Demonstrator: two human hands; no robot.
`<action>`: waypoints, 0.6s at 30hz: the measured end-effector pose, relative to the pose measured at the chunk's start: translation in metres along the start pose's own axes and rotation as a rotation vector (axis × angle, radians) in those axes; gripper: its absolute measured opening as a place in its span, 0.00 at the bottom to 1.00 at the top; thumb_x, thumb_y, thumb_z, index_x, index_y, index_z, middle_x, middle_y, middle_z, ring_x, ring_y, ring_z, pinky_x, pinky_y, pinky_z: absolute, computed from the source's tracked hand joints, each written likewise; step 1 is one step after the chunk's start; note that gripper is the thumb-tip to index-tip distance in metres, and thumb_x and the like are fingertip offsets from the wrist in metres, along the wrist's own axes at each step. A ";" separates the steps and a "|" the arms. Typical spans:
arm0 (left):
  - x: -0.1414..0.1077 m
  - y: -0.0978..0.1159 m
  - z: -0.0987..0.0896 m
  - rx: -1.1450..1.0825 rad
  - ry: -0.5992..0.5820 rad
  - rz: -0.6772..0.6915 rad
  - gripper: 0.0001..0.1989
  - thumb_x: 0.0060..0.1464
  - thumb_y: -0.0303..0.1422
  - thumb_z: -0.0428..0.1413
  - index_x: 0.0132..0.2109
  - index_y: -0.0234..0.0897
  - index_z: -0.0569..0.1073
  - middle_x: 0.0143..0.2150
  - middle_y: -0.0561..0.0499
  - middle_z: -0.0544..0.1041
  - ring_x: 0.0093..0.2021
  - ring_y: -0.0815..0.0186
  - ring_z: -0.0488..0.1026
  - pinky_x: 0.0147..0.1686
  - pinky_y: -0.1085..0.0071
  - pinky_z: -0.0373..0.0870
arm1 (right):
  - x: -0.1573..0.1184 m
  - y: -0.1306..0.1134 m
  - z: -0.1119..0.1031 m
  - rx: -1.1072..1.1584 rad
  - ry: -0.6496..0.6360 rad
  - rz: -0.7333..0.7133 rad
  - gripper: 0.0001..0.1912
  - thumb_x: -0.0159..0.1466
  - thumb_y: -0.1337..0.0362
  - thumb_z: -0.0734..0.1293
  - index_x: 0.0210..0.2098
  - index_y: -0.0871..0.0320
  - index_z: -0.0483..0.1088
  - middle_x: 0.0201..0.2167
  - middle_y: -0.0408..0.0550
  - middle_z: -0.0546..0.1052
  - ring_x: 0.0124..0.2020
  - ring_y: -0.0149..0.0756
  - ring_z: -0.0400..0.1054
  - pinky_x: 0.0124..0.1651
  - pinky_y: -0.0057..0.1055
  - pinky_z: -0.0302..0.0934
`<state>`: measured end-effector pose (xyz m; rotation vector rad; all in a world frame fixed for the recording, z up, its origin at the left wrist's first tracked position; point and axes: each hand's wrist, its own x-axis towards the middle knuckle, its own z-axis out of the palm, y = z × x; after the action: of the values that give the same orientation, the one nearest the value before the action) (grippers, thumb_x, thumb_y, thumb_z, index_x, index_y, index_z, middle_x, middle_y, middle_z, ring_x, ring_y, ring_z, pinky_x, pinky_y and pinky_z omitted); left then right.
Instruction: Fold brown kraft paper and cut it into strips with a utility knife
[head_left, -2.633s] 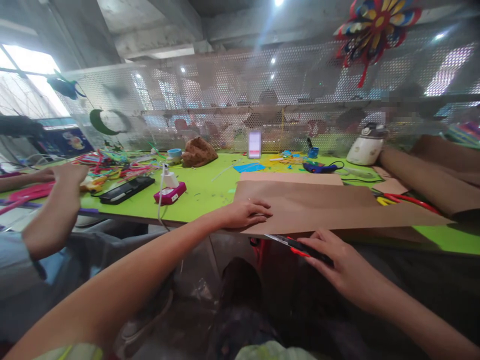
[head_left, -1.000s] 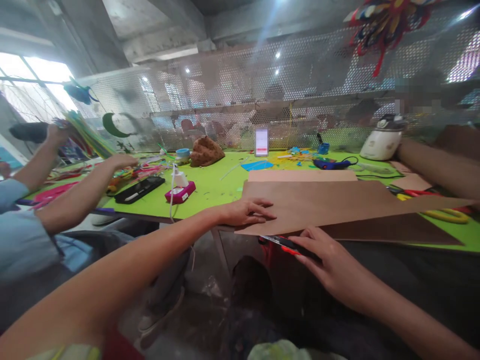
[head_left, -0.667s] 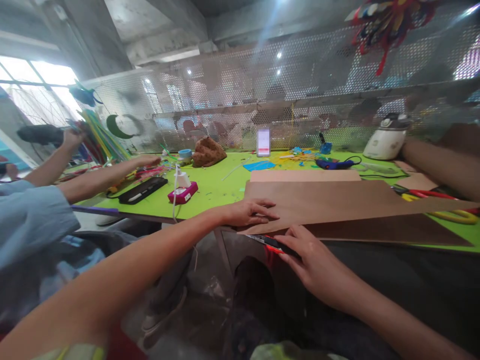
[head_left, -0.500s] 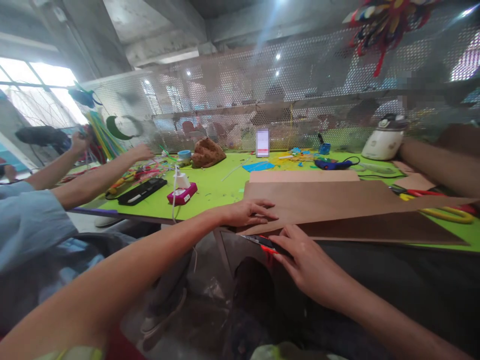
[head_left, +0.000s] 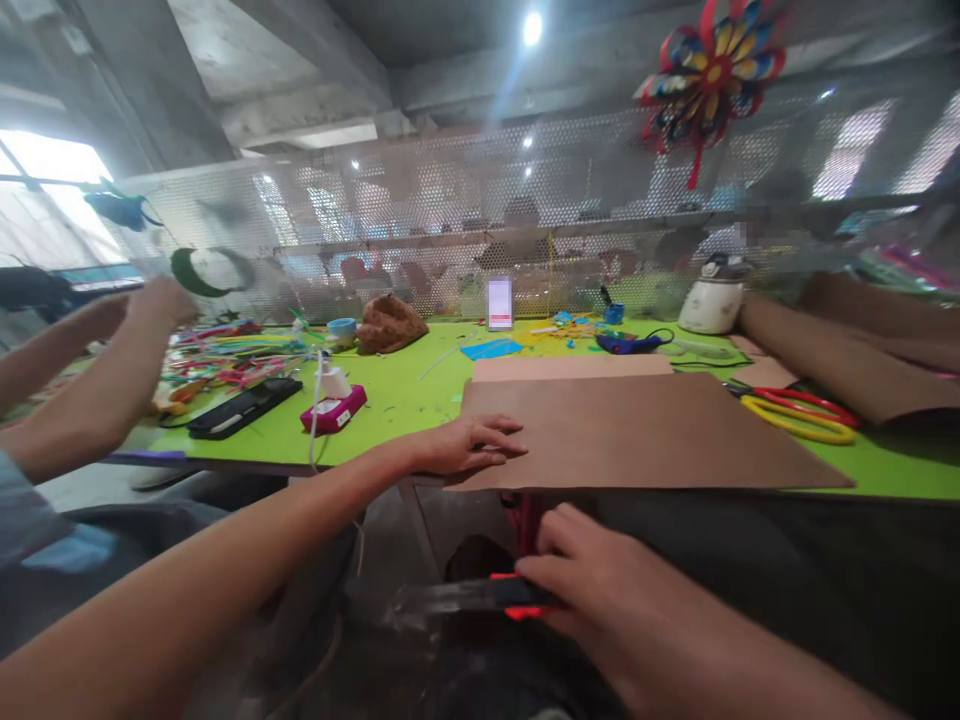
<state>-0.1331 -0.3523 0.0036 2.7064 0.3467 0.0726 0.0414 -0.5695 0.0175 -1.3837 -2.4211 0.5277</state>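
Note:
A sheet of brown kraft paper point(head_left: 600, 430) lies flat on the green table, its near edge along the table's front edge. My left hand point(head_left: 472, 443) rests flat on its left end, fingers stretched out and a little apart. Below the table edge, in front of the sheet, my right hand point(head_left: 592, 570) is closed around a utility knife point(head_left: 517, 595) with a dark and red body. The knife's blade end points left and is smeared by motion. Under the far side of the brown sheet a paler sheet point(head_left: 574, 369) shows.
Yellow- and red-handled scissors point(head_left: 799, 415) lie right of the paper. Behind stand a blue glue gun point(head_left: 634, 342), a white kettle-like container point(head_left: 712, 295) and a phone point(head_left: 499, 304). A pink power strip point(head_left: 334, 410) sits left. A co-worker's arms point(head_left: 97, 370) are at far left.
My right hand has drawn the knife back from the paper edge, down toward me. The paper's raised front flap now lies flat. My left hand stays on the sheet. The view has shifted right.

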 end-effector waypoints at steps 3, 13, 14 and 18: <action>0.000 0.000 0.000 -0.019 0.034 0.027 0.17 0.62 0.34 0.50 0.57 0.42 0.70 0.63 0.44 0.64 0.66 0.60 0.55 0.64 0.60 0.52 | -0.031 0.045 -0.050 -0.018 0.167 0.082 0.17 0.68 0.61 0.57 0.53 0.50 0.69 0.46 0.50 0.72 0.45 0.38 0.66 0.46 0.34 0.62; 0.007 0.035 0.008 0.147 0.172 -0.127 0.24 0.60 0.44 0.49 0.59 0.37 0.67 0.59 0.41 0.67 0.58 0.55 0.65 0.58 0.60 0.60 | 0.044 0.203 -0.104 -0.290 0.425 0.197 0.19 0.63 0.62 0.61 0.52 0.55 0.72 0.47 0.51 0.75 0.48 0.42 0.66 0.52 0.40 0.59; 0.010 0.039 0.009 0.183 0.179 -0.169 0.26 0.59 0.46 0.50 0.60 0.37 0.66 0.59 0.40 0.67 0.57 0.53 0.65 0.57 0.59 0.61 | 0.053 0.205 -0.100 -0.300 0.434 0.204 0.17 0.63 0.62 0.61 0.50 0.55 0.73 0.47 0.51 0.75 0.48 0.42 0.65 0.53 0.40 0.59; 0.018 0.044 0.012 0.250 0.209 -0.287 0.29 0.56 0.49 0.52 0.58 0.35 0.67 0.56 0.39 0.67 0.52 0.51 0.68 0.52 0.59 0.66 | 0.058 0.201 -0.087 -0.340 0.500 0.236 0.15 0.64 0.59 0.63 0.47 0.56 0.74 0.48 0.52 0.74 0.52 0.43 0.61 0.56 0.43 0.55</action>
<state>-0.1044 -0.3911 0.0100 2.8664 0.8549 0.2445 0.2031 -0.4111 0.0076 -1.7028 -2.0083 -0.1841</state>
